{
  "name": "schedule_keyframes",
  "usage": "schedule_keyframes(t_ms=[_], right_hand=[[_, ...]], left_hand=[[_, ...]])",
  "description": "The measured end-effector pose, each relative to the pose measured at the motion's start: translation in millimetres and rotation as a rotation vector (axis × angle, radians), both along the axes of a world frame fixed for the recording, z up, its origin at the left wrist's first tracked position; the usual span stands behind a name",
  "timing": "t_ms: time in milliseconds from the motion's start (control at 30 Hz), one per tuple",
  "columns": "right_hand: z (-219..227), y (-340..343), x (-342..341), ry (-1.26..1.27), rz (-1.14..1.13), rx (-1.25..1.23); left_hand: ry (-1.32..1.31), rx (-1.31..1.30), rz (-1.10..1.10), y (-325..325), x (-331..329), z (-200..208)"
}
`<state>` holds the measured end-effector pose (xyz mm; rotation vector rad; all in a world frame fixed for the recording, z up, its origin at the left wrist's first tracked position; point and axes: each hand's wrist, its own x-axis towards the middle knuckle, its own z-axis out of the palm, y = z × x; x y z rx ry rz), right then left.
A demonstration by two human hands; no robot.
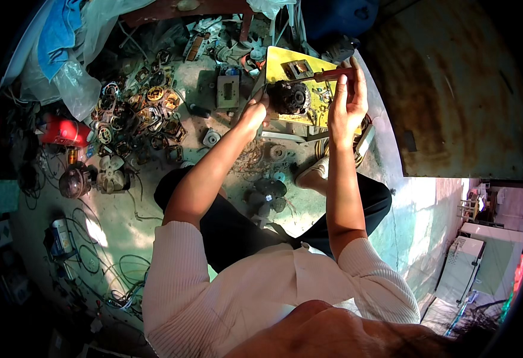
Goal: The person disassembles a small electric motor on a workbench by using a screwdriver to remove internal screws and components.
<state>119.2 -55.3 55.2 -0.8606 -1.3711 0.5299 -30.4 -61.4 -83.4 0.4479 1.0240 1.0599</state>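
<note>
On a yellow board point(278, 57) in front of me sits a dark, round motor-like part point(292, 99). My right hand point(348, 108) holds a screwdriver point(335, 74) by its red handle, between thumb and fingers. The shaft points left, and its tip meets the top of the dark part, as far as I can see. To the left of that part is my left hand point(254, 114), its fingers closed at the board's edge; what they grip is hidden. Small metal pieces point(322, 94) lie on the board to the right of the dark part. Behind it rests a squarish metal frame point(298, 68).
A heap of motor parts and coils point(148, 110) covers the floor at left, near a red cylinder point(67, 132). A grey metal block point(228, 91) stands left of the board. Dark fan blades point(267, 194) lie between my legs. A rusty panel point(458, 89) rises at right.
</note>
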Motion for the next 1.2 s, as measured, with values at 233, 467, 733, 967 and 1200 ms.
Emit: schedule_keyframes(t_ms=[233, 467, 733, 967, 1200], right_hand=[[-8, 8, 15, -0.062, 0.095, 0.041], [-2, 10, 14, -0.284, -0.177, 0.061], [-6, 5, 16, -0.078, 0.141, -0.003], [-10, 9, 15, -0.13, -0.036, -0.017], [2, 2, 11, -0.047, 0.145, 0.028]], left_hand=[[0.008, -0.03, 0.025, 1, 1, -1], [0.025, -0.008, 0.001, 5, 0, -10], [0.062, -0.059, 0.019, 4, 1, -6], [0.04, -0.067, 0.015, 3, 1, -4], [0.026, -0.001, 0.012, 0, 2, 3]])
